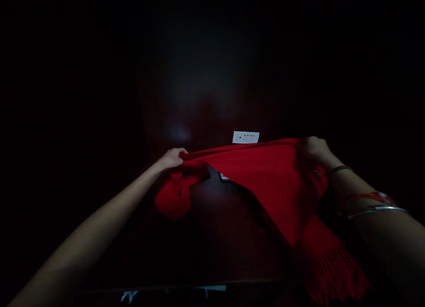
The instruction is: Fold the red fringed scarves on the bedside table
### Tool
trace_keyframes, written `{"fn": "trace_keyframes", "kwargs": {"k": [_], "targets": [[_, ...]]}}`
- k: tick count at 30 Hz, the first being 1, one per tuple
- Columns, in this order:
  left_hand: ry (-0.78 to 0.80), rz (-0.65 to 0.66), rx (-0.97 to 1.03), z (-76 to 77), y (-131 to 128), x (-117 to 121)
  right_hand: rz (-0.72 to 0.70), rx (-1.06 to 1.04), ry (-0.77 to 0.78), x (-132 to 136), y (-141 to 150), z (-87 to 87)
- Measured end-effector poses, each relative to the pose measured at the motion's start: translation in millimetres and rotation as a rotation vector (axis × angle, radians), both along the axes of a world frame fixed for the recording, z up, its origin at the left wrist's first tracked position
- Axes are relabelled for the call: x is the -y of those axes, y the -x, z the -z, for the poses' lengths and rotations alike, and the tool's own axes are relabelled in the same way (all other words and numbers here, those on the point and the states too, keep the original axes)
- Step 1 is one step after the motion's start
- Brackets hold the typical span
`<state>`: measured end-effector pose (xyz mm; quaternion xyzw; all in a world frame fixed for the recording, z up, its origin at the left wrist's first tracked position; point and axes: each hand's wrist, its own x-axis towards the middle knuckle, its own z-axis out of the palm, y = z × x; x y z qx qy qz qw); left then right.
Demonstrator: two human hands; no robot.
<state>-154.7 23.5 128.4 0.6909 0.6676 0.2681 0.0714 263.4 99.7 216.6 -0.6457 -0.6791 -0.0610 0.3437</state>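
Fingers of the left hand [172, 158] were curled shut on the upper edge of a red fringed scarf [262, 163], pinching it near a gathered stretch. Below that grip a loose bunch of the same cloth sagged towards the dark wood-grained table [229, 236]; the gloom hid whether it touched. Pale scraps [129, 295] showed low down by the table's front edge.

Between the hands the scarf's long axis ran left to right, its top edge drawn fairly straight and rising slightly to the right. Beneath this span peeped the corner of a dark-rimmed, white-faced item [225, 177], otherwise covered. Just above the span sat a white wall socket [246, 137].

At the right, the cloth widened into a broad hanging panel. The right hand [315, 149] gripped its upper corner, fingers folded over, though shadow blurred the tips. The fringed end [338, 267] hung below this hand, much nearer it than the left.
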Motion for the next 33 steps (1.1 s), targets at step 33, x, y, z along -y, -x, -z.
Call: {"fn": "trace_keyframes", "kwargs": {"k": [33], "targets": [[-0.038, 0.21, -0.353, 48.9, -41.3, 13.7, -0.735, 0.302, 0.083, 44.8, 193.8, 175.9]]}}
